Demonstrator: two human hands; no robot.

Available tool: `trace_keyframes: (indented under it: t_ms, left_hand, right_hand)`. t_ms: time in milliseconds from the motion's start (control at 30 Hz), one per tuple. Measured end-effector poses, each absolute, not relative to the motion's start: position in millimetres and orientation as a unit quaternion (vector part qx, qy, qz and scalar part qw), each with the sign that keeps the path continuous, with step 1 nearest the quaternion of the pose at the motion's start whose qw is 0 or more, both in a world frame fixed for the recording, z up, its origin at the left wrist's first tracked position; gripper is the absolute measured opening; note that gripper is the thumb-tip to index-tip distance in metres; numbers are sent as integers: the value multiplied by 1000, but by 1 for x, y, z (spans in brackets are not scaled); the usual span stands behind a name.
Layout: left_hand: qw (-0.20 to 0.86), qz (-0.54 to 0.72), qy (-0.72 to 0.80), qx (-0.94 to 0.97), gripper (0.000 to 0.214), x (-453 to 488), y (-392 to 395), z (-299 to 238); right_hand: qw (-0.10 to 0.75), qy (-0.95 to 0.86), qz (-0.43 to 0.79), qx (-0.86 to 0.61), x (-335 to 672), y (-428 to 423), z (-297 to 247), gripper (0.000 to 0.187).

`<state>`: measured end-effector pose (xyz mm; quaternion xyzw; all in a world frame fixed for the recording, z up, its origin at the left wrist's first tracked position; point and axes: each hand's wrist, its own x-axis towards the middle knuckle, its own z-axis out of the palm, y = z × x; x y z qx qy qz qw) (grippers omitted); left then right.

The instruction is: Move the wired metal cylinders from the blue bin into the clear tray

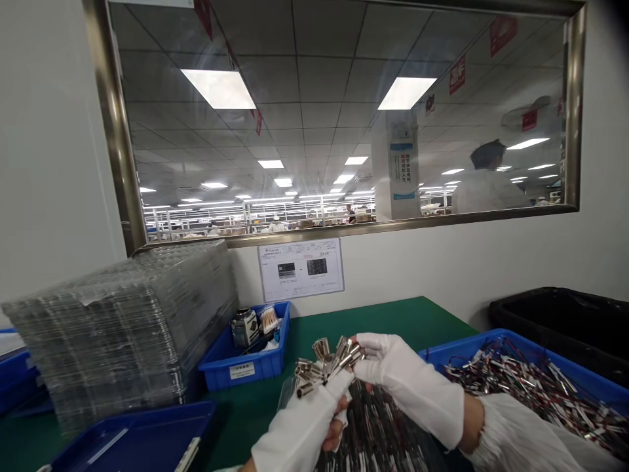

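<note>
Now | both hands (344,400) gripping connector bundle (327,364) | metal ends up, axis upright

Shiny metal connectors (327,364) are gripped in matt white cloth gloves. Left of them sit a glossy blue plastic bin (246,367) and clear, glossy plastic trays (122,321); the table (393,318) has a matt green mat.

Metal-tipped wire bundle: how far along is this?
Done: nothing visibly finished. In hand: left hand grips a bundle of wires with silver metal cylinder ends; right hand touches the tips. Left: the blue plastic bin on the right holds many loose wires; the stack of clear plastic trays stands apart.
</note>
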<state>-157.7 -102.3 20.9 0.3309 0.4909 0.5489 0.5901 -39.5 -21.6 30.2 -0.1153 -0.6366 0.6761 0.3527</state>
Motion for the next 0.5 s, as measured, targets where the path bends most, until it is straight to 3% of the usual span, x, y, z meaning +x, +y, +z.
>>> trace_keyframes:
  t_ms: [300, 500]
  left_hand:
    - [559, 557, 548, 277, 50, -146, -105, 31]
    - [559, 519, 592, 258, 34, -145, -105, 35]
  right_hand:
    - [361, -683, 606, -191, -47, -8, 23, 17]
    - [308, -761, 531, -211, -39, 2, 34, 9]
